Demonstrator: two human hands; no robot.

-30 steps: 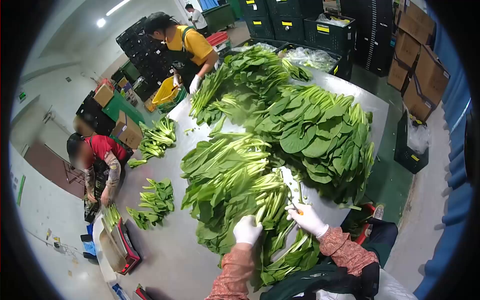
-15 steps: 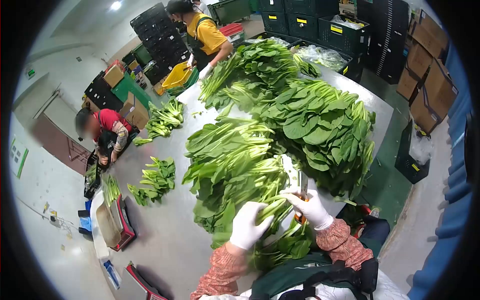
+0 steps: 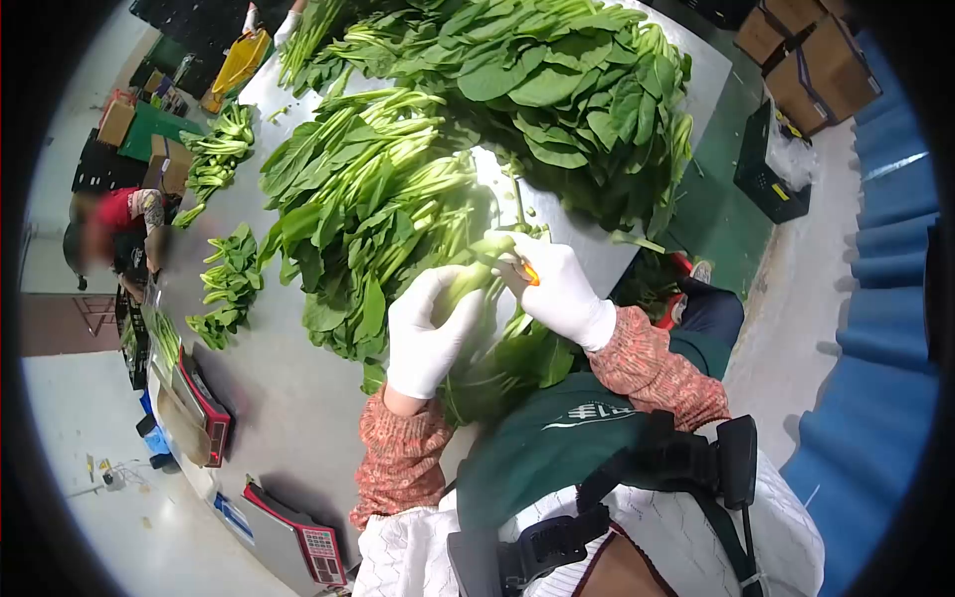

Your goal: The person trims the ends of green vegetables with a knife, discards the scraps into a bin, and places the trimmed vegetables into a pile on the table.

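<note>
My left hand, in a white glove, is closed around the pale stems of a bunch of leafy greens. Its leaves hang down toward my apron. My right hand, also gloved, grips a knife with an orange handle, close against the stem ends; its blade is hard to make out here. Beyond both hands lies a heap of greens with stems pointing right. A larger heap of greens covers the far right side. Cut bits lie on the metal table between the heaps.
Two red-edged scales, one near and one farther, stand along the left edge. Small bunches lie on the left. A person in red works there; another person's gloved hand shows at top. A black crate sits on the right floor.
My view has tilted down, so the heaps sit higher in the picture. The knife, upright before, is now mostly hidden by my right hand at the bunch's stem ends.
</note>
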